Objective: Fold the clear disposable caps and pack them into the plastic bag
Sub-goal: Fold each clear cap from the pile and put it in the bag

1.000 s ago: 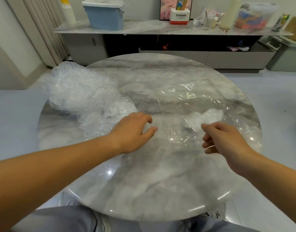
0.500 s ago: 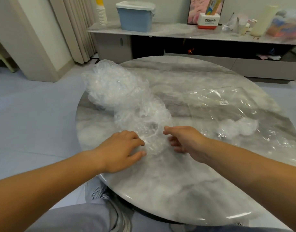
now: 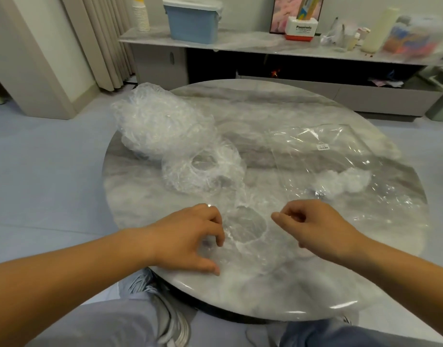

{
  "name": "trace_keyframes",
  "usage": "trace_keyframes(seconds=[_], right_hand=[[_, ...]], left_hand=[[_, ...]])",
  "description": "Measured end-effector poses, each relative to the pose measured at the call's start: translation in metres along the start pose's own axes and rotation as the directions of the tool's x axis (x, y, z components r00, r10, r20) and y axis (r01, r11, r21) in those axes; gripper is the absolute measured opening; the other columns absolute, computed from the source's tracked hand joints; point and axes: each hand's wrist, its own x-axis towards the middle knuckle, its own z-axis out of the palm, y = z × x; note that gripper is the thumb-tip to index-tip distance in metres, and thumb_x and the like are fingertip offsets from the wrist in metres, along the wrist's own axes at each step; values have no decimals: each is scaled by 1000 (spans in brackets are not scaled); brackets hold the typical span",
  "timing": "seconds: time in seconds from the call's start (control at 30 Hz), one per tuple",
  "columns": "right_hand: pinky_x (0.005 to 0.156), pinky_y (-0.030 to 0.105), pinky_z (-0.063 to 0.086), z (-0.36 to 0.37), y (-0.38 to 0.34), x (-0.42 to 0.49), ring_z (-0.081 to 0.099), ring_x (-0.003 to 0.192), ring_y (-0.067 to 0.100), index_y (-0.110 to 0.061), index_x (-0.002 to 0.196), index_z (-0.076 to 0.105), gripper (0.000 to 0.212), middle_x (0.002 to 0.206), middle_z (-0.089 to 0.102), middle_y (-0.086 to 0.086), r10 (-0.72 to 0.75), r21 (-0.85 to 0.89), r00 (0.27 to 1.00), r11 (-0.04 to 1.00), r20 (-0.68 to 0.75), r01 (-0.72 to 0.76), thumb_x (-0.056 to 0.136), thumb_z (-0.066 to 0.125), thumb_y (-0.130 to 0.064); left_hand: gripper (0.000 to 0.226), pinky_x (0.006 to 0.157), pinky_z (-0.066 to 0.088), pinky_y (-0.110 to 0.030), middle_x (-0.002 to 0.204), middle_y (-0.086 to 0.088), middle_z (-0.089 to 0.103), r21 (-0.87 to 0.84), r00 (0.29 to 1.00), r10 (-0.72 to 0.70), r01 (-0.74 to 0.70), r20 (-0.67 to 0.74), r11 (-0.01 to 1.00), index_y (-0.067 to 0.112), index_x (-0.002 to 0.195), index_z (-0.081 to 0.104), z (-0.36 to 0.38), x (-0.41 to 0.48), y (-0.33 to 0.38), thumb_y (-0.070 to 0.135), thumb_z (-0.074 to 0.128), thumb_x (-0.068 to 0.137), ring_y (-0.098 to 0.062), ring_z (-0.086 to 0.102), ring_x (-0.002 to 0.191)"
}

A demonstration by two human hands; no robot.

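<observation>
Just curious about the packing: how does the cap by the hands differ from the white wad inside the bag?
The spread cap lies open and flat, round opening showing; the packed wad is bunched tight. The spread cap looks nearly see-through; the packed wad looks white. The spread cap lies bare on the table; the packed wad sits inside the plastic bag. Both are crinkly plastic.

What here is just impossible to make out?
All head view.
- Number of caps in the pile: crumpled clear film merges.
- The label on the plastic bag: too small to read.
- Whether the left hand or right hand pinches the cap: curled fingers hide it.
- Far-right shelf bin: blurred.
</observation>
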Motion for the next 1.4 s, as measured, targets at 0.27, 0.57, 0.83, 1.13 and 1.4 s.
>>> trace_keyframes(seconds=[0.27, 0.57, 0.83, 1.13, 1.4], right_hand=[[100, 24, 43, 27, 36, -11, 50, 115, -1, -33, 99, 69, 49, 113, 60, -20, -394, -198, 876, 869, 278, 454, 76, 66, -76], [102, 22, 42, 31, 39, -12, 49, 120, 0, -36, 105, 70, 55, 116, 60, -23, -378, -122, 892, 901, 248, 416, 69, 70, -78], [84, 22, 48, 36, 40, -8, 55, 100, 1, -33, 92, 70, 35, 94, 66, -20, -356, -145, 921, 914, 161, 378, 90, 53, -63], [71, 24, 52, 32, 26, 5, 65, 71, 2, -23, 82, 61, 31, 77, 72, -11, -182, -53, 977, 981, 107, 188, 106, 46, -34], [69, 31, 50, 44, 25, 27, 60, 74, 12, -24, 88, 62, 19, 73, 61, -9, -17, -195, 1000, 981, 2, 17, 97, 58, -40]], left_hand=[[40, 91, 30, -9, 118, 14, 57, 32, 997, 79, -80, 23, 996, 33, 107, 71, 14, 10, 14, 57, 77, 76, -2, 49, 108], [6, 90, 47, -15, 108, 17, 67, -439, 991, -120, 132, 54, 889, 27, 87, 81, 15, 11, 19, 30, 83, 83, -1, 62, 104], [8, 85, 53, -22, 93, 7, 74, -521, 959, -274, 269, 69, 810, 22, 95, 72, 4, 12, 18, 28, 68, 96, -10, 68, 89], [19, 62, 46, -22, 76, 1, 60, -424, 915, -403, 358, -18, 832, 22, 84, 66, 1, 21, 13, 32, 61, 99, -8, 50, 60], [24, 63, 62, -38, 63, 2, 63, -549, 754, -656, 557, 20, 623, 12, 86, 67, 9, 35, 8, 36, 70, 92, -12, 63, 53]])
